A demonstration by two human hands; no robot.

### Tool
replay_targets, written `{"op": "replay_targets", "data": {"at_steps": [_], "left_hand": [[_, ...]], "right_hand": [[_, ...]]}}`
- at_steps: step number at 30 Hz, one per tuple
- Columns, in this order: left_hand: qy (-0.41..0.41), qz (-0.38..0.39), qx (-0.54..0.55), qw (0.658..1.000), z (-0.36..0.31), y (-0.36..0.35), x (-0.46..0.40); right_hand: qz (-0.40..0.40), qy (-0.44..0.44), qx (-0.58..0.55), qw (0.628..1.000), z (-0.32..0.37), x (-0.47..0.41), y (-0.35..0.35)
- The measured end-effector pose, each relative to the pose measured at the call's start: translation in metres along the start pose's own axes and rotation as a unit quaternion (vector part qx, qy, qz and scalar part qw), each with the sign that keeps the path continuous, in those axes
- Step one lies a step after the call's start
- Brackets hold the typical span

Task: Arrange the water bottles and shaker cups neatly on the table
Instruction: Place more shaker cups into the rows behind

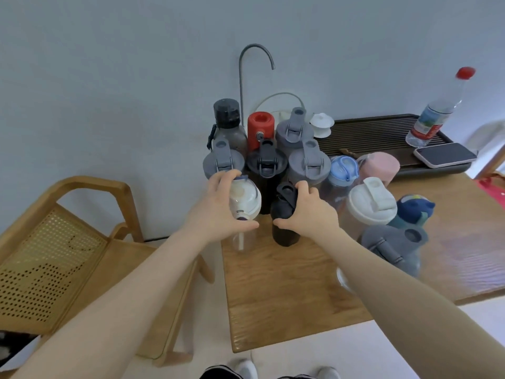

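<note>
I see both forearms reaching in over the table [287,291]. L hand [218,212] is wrapped round the white-lidded clear bottle [244,203]; R hand [311,212] is closed on the small black bottle [285,214] just beside it, both upright at the table's front-left. Behind them stand grey shakers [306,162], w/ a black shaker [266,160] between. Tea tray [382,132] is far right, wooden chair [54,242] left.
</note>
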State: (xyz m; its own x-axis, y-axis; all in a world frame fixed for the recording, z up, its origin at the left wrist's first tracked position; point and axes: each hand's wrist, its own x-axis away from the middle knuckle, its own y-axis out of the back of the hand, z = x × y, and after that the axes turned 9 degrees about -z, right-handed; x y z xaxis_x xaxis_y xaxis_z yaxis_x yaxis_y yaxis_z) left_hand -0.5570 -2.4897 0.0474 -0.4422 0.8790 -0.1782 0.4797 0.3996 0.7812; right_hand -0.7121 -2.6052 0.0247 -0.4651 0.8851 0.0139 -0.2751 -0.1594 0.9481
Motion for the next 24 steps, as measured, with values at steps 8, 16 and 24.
{"op": "replay_targets", "data": {"at_steps": [8,16,24], "left_hand": [[0.022,-0.130,0.159,0.979,0.019,0.002,-0.016],[0.030,-0.098,0.099,0.990,0.039,0.020,-0.074],[0.064,-0.005,0.028,0.998,0.045,0.007,-0.093]], "right_hand": [[-0.013,-0.052,0.135,0.989,-0.006,0.012,0.009],[-0.160,0.153,0.069,0.973,0.053,-0.031,0.053],[-0.012,0.114,0.073,0.991,0.063,-0.076,0.017]]}}
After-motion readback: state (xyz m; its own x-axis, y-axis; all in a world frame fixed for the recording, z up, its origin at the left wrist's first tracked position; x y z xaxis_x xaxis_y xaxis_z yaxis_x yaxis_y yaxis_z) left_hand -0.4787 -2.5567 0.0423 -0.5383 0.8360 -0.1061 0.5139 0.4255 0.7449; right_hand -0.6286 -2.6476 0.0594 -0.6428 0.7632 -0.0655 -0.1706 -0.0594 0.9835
